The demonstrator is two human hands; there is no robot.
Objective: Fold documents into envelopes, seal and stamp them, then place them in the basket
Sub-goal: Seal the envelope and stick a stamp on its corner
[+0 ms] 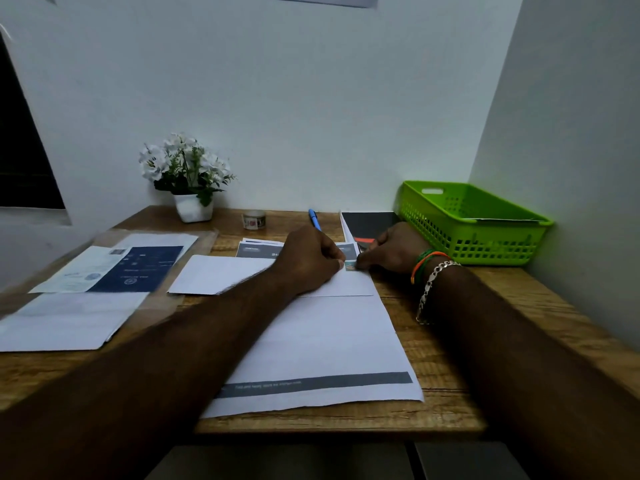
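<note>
Between both hands (311,261), stamp (350,265) on envelope (221,274)

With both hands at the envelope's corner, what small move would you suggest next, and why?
Probably press the stamp flat. Both hands, left and right, meet at it on the white envelope's far right corner, so it seems placed but perhaps not rubbed down.

Two bare forearms, no sleeves. The right wrist (433,268) wears orange and green thread bands — and a silver chain bracelet (429,289).
</note>
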